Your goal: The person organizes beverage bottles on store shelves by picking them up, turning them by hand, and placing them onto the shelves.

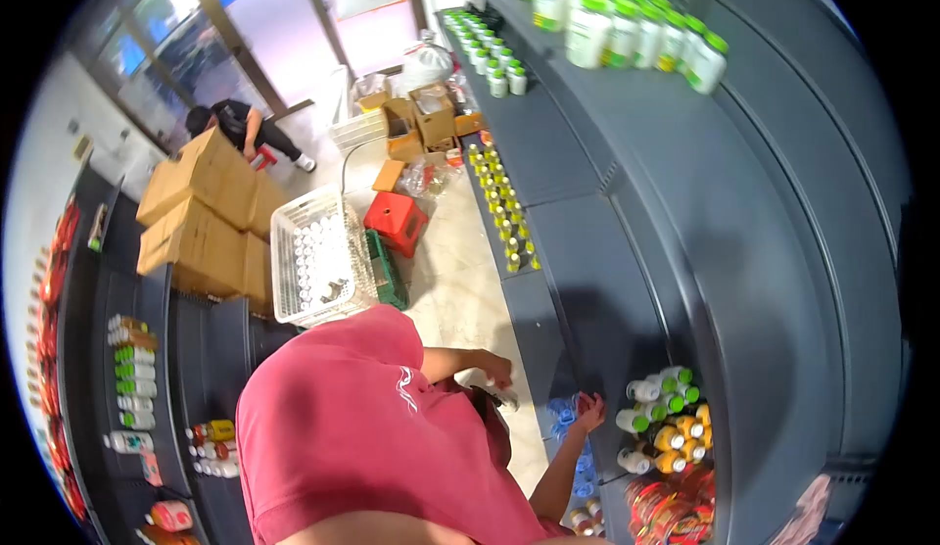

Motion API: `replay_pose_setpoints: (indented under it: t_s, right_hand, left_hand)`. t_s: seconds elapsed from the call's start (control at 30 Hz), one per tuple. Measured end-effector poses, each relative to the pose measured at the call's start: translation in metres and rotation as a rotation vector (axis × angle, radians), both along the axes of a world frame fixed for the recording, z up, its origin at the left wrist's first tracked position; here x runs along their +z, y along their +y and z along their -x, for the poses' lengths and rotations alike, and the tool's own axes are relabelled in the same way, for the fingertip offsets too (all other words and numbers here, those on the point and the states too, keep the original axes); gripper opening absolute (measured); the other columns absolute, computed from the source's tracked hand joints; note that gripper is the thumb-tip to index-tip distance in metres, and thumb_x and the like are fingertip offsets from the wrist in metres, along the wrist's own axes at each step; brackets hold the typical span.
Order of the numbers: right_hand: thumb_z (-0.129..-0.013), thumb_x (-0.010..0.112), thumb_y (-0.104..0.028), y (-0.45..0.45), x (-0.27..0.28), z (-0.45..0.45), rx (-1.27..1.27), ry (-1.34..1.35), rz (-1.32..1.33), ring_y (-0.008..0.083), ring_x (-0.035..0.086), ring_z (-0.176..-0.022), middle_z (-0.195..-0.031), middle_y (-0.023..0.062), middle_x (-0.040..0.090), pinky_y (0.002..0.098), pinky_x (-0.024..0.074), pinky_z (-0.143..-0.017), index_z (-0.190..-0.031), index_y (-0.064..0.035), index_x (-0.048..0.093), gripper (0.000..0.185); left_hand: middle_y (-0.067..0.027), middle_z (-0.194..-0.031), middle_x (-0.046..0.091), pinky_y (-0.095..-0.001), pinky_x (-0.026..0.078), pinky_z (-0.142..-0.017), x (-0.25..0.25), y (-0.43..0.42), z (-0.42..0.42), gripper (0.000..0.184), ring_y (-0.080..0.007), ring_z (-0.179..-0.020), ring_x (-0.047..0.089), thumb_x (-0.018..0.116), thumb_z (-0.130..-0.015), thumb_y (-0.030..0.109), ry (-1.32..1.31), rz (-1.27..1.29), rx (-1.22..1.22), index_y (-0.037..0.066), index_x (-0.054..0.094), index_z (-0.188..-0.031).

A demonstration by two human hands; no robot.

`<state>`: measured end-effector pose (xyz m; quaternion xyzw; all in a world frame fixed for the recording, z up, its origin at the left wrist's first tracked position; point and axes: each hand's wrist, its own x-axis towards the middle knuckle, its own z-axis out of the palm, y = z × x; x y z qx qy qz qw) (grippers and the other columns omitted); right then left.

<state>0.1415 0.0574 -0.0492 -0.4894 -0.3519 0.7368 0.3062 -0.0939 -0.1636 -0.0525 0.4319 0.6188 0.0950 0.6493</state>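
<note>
Pink-red fabric shirt (362, 418): nearest the camera, filling the near centre.
Right hand (589, 414): reaching low on the right, fingers partly spread; whether they grip anything, I cannot tell.
Blue clear-plastic bottles (561, 416): at the near end of the dark grey metal shelf (597, 251), just left of the right hand's fingers; contact is unclear.
Left hand (497, 369): left of the shelf, fingers loosely curled; what they hold, if anything, I cannot tell.
Step in hand: judged as handling or arranging at the blue bottles.
Close quarters: the bottles stand close together, so fingers there call for a careful touch.
Right, near: white bottles with green caps (674, 400), orange bottles (670, 438) and shiny red packs (666, 516).
Shelf, farther: yellow-green bottles (504, 207) in rows.
Left, far: white plastic basket (360, 251), brown cardboard boxes (196, 251) and a bent-over person (235, 119).
</note>
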Motion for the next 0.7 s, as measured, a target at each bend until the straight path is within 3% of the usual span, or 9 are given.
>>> replay_pose_setpoints:
  t_s: [0.03,0.07,0.13,0.2,0.27,0.4,0.53,0.63,0.7]
  right_hand:
    - [-0.088,0.055,-0.036,0.002,-0.006,0.001,-0.007,0.018,0.033,0.0183,0.062,-0.059,-0.079,0.0131,0.071,0.0274,0.0479,-0.051,-0.106,-0.0085,0.061,0.033]
    - [-0.088,0.055,-0.038,0.005,-0.01,0.002,-0.029,-0.051,-0.023,0.0186,0.062,-0.059,-0.08,0.0129,0.071,0.0279,0.0482,-0.052,-0.106,-0.0085,0.061,0.035]
    - [-0.088,0.056,-0.042,0.001,-0.016,0.01,-0.066,-0.179,-0.143,0.0192,0.062,-0.061,-0.081,0.0126,0.071,0.0289,0.049,-0.055,-0.106,-0.0085,0.061,0.038]
    - [-0.09,0.057,-0.037,-0.009,-0.016,0.016,0.002,-0.534,-0.444,0.0187,0.062,-0.062,-0.077,0.0113,0.069,0.0282,0.0495,-0.058,-0.104,-0.0077,0.062,0.033]
    - [-0.09,0.057,-0.034,-0.022,-0.018,0.029,0.012,-0.798,-0.713,0.0185,0.061,-0.062,-0.074,0.0108,0.068,0.0288,0.0495,-0.058,-0.1,-0.0062,0.063,0.029]
    - [-0.087,0.056,-0.027,-0.072,-0.056,0.067,0.238,-0.648,-0.776,0.019,0.06,-0.057,-0.066,0.0118,0.064,0.0323,0.0483,-0.054,-0.088,-0.0018,0.064,0.026]
    - [-0.084,0.055,-0.022,-0.148,-0.097,0.097,0.662,-0.53,-0.641,0.0192,0.059,-0.053,-0.06,0.0124,0.061,0.0348,0.0474,-0.05,-0.079,0.0015,0.064,0.025]
    - [-0.084,0.056,-0.02,-0.225,-0.1,0.126,1.019,-0.508,-0.648,0.0187,0.058,-0.053,-0.06,0.0118,0.061,0.0342,0.0474,-0.05,-0.08,0.0014,0.064,0.024]
    - [-0.084,0.056,-0.02,-0.273,-0.1,0.143,1.243,-0.478,-0.647,0.0184,0.058,-0.053,-0.06,0.0115,0.061,0.0337,0.0473,-0.05,-0.08,0.0013,0.065,0.023]
  left_hand:
    - [-0.0061,-0.081,0.069,-0.0337,0.05,-0.063,0.043,0.008,-0.009,0.023,-0.0161,-0.075,0.062,0.065,-0.079,0.032,-0.129,-0.021,0.169,0.01,0.072,-0.083]
    - [-0.0048,-0.075,0.064,-0.0342,0.047,-0.065,0.069,0.022,-0.01,0.025,-0.0156,-0.073,0.059,0.066,-0.078,0.032,-0.171,-0.241,0.052,0.008,0.068,-0.08]
    - [-0.0049,-0.079,0.064,-0.0337,0.045,-0.062,0.176,0.023,-0.025,0.034,-0.0141,-0.07,0.055,0.066,-0.077,0.031,-0.099,-0.52,0.165,-0.001,0.067,-0.089]
    - [-0.0053,-0.087,0.065,-0.0318,0.046,-0.066,0.26,0.003,-0.022,0.024,-0.0122,-0.078,0.057,0.063,-0.082,0.02,-0.368,-0.688,0.22,-0.001,0.064,-0.095]
    - [-0.0051,-0.087,0.065,-0.0311,0.046,-0.07,0.38,-0.056,-0.018,0.011,-0.0136,-0.082,0.059,0.059,-0.086,0.009,-0.712,-1.036,0.362,-0.001,0.056,-0.086]
    - [-0.0011,-0.066,0.06,-0.0389,0.047,-0.075,0.514,-0.216,-0.012,0.034,-0.0241,-0.064,0.059,0.047,-0.096,0.028,-0.893,-1.575,0.26,0.007,0.057,-0.072]
    - [-0.0044,-0.067,0.054,-0.0381,0.043,-0.06,0.562,-0.332,-0.051,0.034,-0.0267,-0.06,0.053,0.05,-0.091,0.035,-0.457,-2.05,0.292,0.008,0.056,-0.071]
    - [-0.0022,-0.068,0.055,-0.0355,0.039,-0.053,0.572,-0.373,-0.076,0.04,-0.0254,-0.058,0.052,0.065,-0.088,0.045,-0.054,-2.246,0.379,0.01,0.057,-0.069]
    - [-0.0111,-0.068,0.054,-0.0403,0.043,-0.055,0.576,-0.395,-0.096,0.037,-0.0315,-0.061,0.054,0.065,-0.088,0.034,-0.221,-2.312,0.453,0.006,0.054,-0.067]
